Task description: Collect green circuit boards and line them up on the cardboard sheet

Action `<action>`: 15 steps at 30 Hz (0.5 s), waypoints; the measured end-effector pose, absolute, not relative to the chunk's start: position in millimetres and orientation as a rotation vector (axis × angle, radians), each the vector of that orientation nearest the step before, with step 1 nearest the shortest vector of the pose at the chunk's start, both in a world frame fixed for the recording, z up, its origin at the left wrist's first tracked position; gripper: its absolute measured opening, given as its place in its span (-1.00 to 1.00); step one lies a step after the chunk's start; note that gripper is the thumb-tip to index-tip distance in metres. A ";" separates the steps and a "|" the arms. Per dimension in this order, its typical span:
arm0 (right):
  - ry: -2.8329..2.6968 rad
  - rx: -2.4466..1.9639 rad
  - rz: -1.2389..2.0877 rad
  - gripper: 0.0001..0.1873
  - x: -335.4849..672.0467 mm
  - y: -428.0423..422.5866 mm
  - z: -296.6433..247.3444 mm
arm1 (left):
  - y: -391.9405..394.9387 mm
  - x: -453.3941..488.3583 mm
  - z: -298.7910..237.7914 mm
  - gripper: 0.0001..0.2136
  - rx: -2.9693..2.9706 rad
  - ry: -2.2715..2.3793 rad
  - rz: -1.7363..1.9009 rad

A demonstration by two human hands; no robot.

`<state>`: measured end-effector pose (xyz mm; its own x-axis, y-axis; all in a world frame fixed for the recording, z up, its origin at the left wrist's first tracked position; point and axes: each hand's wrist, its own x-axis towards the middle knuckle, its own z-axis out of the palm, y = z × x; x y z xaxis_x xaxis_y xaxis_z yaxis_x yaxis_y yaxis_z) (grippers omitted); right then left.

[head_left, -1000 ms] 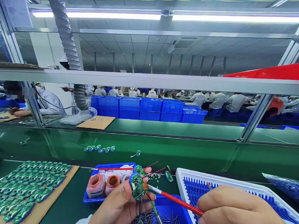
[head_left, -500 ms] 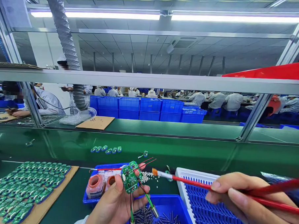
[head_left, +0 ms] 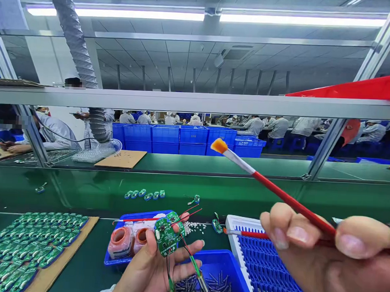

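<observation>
My left hand holds a small green circuit board upright between thumb and fingers; red and black wires and a green-tipped part hang from it. My right hand pinches a red-handled brush, raised so that its orange bristles point up and to the left, well away from the board. A second red brush lies under the right hand on the white rim of a blue tray.
A blue bin of small metal parts sits under my hands. A blue tray with orange-stained jars stands to the left. Several green boards lie on cardboard. More boards ride the green conveyor. Other people work beyond the shelf.
My right hand lifted the brush off the board and swung its bristles up and to the right. My left hand lowered and turned the board slightly.
</observation>
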<state>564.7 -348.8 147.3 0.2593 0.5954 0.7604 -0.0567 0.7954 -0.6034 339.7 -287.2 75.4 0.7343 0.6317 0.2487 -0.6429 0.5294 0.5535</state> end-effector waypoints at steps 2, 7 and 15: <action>-1.256 -0.363 0.553 -0.60 551.8 -345.6 144.4 | -287.7 343.0 73.9 -0.57 0.662 -0.071 0.727; -1.269 -0.240 0.761 -0.68 534.5 -337.7 136.7 | -286.6 350.2 67.1 -0.56 0.662 -0.161 0.742; -1.075 -0.126 0.921 -0.70 518.5 -318.7 136.0 | -289.2 355.4 59.6 -0.51 0.631 -0.162 0.820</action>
<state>518.5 -318.7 136.0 0.1553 0.6981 0.6990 -0.5838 0.6356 -0.5051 355.4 -289.2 59.6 0.6813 0.6318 0.3697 -0.7248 0.5117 0.4612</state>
